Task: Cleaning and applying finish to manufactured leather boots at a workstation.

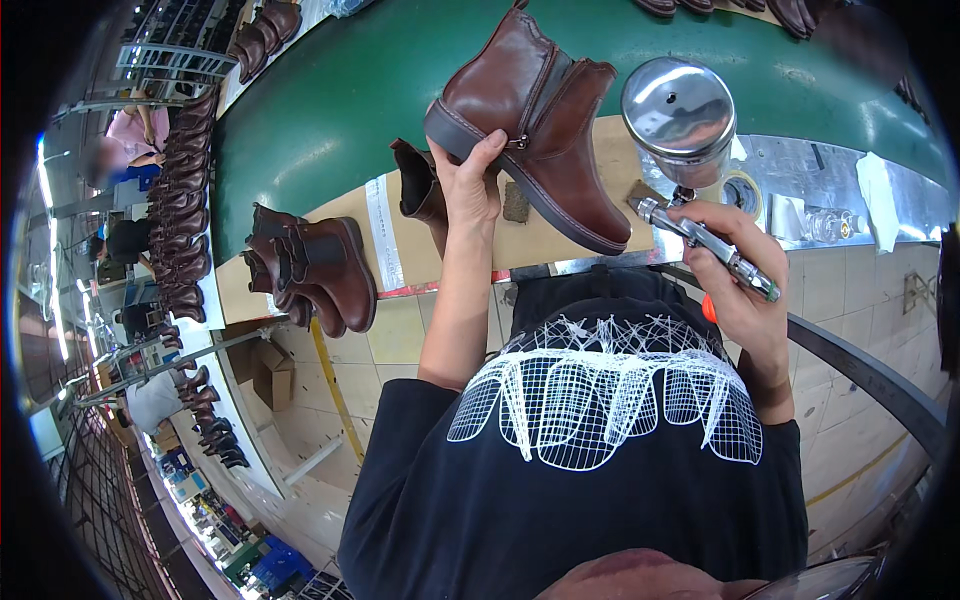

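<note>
My left hand [468,182] grips a brown leather ankle boot [545,130] by its sole near the heel, thumb on the side by the zipper pull. The boot is tilted, its toe pointing down and to the right. My right hand [745,270] is wrapped round a metal spray gun [715,245] with a shiny round cup [680,120] on top. The gun's nozzle faces the boot's toe, a small gap apart. Behind my left wrist stands another brown boot [420,190], partly hidden.
Several brown boots [335,270] stand at the left on the cardboard-covered bench edge [390,240]. Beyond it runs a green belt [320,110]. Tape [740,195] and a clear jar [830,225] lie at the right. Boot racks [185,200] and people [130,130] are far left.
</note>
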`<state>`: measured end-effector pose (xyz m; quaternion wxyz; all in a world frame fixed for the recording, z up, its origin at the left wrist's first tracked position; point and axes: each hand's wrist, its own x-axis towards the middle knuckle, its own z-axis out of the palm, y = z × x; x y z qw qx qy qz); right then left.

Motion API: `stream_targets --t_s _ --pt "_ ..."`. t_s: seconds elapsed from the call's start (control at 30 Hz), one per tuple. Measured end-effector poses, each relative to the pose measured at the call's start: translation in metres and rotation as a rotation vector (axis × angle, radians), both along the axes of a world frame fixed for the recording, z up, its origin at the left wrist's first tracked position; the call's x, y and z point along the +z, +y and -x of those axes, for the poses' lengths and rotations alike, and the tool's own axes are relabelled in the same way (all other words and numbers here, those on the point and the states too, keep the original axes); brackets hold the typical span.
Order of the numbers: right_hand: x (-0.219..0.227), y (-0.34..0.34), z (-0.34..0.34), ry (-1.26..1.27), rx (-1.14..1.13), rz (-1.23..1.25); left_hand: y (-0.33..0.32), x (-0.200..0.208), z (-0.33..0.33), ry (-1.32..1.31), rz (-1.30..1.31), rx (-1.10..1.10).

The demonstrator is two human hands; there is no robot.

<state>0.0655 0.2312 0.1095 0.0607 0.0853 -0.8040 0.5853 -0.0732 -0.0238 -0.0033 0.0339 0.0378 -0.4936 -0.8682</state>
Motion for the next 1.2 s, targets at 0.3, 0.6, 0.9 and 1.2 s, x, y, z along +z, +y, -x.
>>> stream_targets --t_s 0.3,0.6,0.9,1.2 --pt "0.005 0.008 0.003 -0.136 -0.113 0.173 0.001 -0.008 0.007 0.015 -0.026 -0.037" --pt "-0.026 0.021 0.015 0.01 -0.271 0.169 -0.011 -0.037 0.009 -0.192 -0.373 -0.247" --pt "-0.135 0.038 0.014 -0.083 -0.307 0.033 -0.007 -0.069 -0.007 -0.448 -0.774 -0.438" --pt "-0.136 0.03 0.008 -0.193 -0.222 0.038 -0.008 -0.073 -0.007 -0.564 -0.724 -0.346"
